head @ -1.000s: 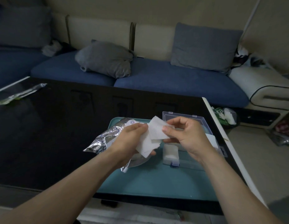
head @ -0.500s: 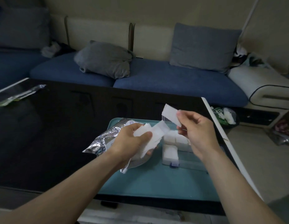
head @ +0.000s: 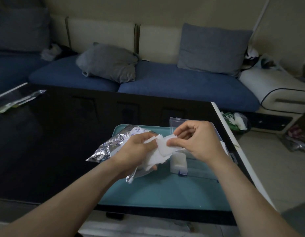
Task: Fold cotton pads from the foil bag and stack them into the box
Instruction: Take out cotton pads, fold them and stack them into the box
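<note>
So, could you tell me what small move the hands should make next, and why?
Probably finish the fold: the right hand pinches the top cotton pad against the bunch gripped by the left hand, and the box beside them holds folded pads already.

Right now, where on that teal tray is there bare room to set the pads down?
The near strip of the tray, toward the person, is bare. The far half is crowded: foil bag left, clear box right, both hands between them.
</note>
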`<action>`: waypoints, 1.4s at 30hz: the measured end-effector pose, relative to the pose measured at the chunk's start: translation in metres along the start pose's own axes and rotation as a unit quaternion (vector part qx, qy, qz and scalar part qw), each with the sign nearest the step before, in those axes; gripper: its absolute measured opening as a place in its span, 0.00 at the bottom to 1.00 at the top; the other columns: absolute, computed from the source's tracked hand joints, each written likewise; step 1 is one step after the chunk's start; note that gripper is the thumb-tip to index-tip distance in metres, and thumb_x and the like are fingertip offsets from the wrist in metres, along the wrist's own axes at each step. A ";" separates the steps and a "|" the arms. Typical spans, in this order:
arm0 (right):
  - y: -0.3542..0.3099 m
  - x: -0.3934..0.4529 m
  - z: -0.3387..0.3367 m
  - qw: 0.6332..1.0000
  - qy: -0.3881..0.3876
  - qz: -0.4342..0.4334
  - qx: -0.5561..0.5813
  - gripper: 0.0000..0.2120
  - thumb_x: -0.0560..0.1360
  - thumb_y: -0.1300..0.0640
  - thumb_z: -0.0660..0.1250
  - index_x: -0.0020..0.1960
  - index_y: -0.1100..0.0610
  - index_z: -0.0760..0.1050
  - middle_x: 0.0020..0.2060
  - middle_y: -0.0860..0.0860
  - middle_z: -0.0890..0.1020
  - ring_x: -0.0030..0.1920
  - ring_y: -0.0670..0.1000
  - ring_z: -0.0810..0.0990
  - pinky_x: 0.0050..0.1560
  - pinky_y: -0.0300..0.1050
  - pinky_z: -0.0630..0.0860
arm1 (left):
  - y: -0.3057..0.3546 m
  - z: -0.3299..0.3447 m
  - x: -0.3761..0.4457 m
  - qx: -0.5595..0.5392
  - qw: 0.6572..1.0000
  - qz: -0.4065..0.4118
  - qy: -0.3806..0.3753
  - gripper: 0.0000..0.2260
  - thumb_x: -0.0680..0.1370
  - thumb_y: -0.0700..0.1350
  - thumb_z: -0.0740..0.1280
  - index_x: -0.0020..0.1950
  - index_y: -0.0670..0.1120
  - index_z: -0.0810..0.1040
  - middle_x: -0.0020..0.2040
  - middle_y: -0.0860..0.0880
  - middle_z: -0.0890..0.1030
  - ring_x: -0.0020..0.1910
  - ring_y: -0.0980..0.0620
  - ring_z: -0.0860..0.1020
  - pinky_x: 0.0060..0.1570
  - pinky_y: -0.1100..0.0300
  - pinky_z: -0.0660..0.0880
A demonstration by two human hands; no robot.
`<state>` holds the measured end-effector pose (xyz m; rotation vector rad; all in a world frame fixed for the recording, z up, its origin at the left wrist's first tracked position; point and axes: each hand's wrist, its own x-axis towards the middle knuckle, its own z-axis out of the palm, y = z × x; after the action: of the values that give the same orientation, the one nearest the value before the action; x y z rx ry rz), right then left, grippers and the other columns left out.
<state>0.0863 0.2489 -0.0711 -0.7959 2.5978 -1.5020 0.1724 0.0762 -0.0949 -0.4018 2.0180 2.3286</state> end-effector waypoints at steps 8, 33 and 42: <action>0.003 0.001 0.007 0.995 -0.069 0.068 -0.027 0.26 0.63 0.39 0.79 0.55 0.50 0.78 0.46 0.46 0.84 0.43 0.43 0.82 0.44 0.41 0.79 | -0.001 -0.005 -0.001 -0.025 0.999 -0.006 -0.030 0.11 0.81 0.46 0.64 0.57 0.38 0.76 0.45 0.36 0.81 0.37 0.42 0.79 0.29 0.58 0.76; 0.002 0.000 0.018 0.996 -0.063 0.068 0.000 0.15 0.63 0.51 0.84 0.44 0.50 0.81 0.34 0.46 0.83 0.33 0.41 0.79 0.38 0.43 0.80 | 0.010 0.018 -0.006 -0.124 0.986 -0.108 -0.040 0.25 0.85 0.54 0.52 0.68 0.34 0.70 0.46 0.37 0.80 0.33 0.44 0.80 0.27 0.56 0.74; -0.007 -0.002 0.024 0.996 -0.009 -0.077 -0.048 0.10 0.67 0.54 0.81 0.36 0.47 0.80 0.36 0.45 0.83 0.36 0.40 0.79 0.37 0.31 0.72 | 0.015 0.014 -0.009 -0.178 0.976 -0.124 -0.015 0.30 0.84 0.58 0.49 0.72 0.34 0.66 0.52 0.36 0.78 0.37 0.44 0.79 0.29 0.58 0.72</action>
<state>0.0976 0.2285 -0.0788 -1.0366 2.6675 -1.4070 0.1758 0.0889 -0.0770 -0.5872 1.4355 2.5077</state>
